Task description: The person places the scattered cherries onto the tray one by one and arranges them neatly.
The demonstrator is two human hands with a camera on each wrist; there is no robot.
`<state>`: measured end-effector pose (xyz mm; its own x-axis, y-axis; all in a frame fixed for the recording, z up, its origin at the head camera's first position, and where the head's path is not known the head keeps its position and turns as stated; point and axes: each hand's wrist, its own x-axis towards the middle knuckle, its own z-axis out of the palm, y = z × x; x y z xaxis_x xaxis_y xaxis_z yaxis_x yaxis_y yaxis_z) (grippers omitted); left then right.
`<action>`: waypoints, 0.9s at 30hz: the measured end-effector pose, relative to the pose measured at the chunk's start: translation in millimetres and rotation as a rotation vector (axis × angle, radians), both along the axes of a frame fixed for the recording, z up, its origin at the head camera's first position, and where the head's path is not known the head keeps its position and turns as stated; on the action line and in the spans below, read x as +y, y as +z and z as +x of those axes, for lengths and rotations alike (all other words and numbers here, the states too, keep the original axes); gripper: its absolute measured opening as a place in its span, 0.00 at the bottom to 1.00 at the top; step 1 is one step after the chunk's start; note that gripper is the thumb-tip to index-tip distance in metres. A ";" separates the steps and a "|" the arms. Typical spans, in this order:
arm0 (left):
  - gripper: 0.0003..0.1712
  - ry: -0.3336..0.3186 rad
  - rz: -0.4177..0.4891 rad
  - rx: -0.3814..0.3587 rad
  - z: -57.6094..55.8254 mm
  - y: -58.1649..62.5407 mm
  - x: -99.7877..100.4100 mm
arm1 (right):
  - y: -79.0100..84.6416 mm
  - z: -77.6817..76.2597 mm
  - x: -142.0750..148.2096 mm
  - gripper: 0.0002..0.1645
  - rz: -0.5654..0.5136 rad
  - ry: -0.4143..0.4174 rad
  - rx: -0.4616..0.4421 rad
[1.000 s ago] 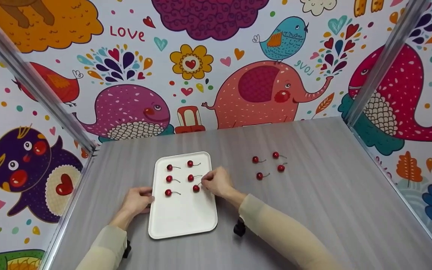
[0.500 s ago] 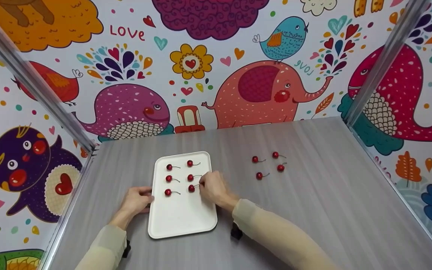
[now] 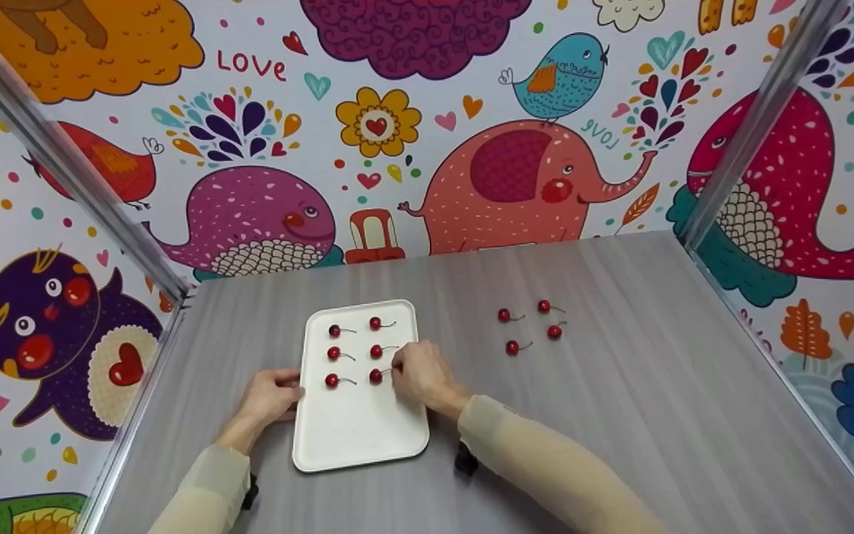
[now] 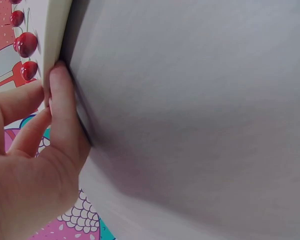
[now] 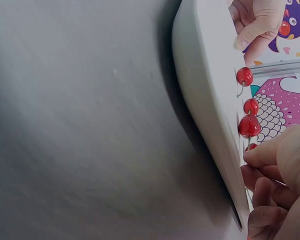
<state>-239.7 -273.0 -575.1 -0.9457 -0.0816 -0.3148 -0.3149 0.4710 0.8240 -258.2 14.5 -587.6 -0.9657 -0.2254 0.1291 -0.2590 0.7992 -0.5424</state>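
Four loose cherries (image 3: 512, 347) lie to the right, and five tray cherries (image 3: 333, 354) fill the far half of the white tray (image 3: 360, 432). The right hand (image 3: 424, 377) covers part of its right rim. The table (image 3: 620, 423) is grey wood-grain, backed by walls (image 3: 464, 96) printed with cartoon animals. The held cherry (image 3: 376, 376), glossy red, sits nearest in the right column, its stem pinched between fingertips; the left hand (image 3: 267, 397) grips the left rim.

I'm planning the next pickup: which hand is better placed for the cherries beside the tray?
Probably the right hand, once it releases its cherry: it's nearer those four cherries; the left hand is across the tray, holding it.
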 end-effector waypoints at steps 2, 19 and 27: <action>0.31 0.001 0.002 -0.002 0.5 0.3 0.2 | -0.4 0.3 0.0 0.08 0.004 -0.004 0.001; 0.31 0.007 -0.017 0.008 1.9 0.5 0.1 | -2.8 -0.9 15.3 0.09 -0.010 0.037 0.072; 0.29 0.011 -0.033 0.001 1.9 1.1 0.4 | 4.8 -4.2 35.7 0.14 -0.071 0.074 0.106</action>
<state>-237.8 -272.6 -574.0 -0.9450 -0.1027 -0.3106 -0.3194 0.4947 0.8083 -262.3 50.2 -582.8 -0.9268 -0.2822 0.2477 -0.3747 0.7365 -0.5631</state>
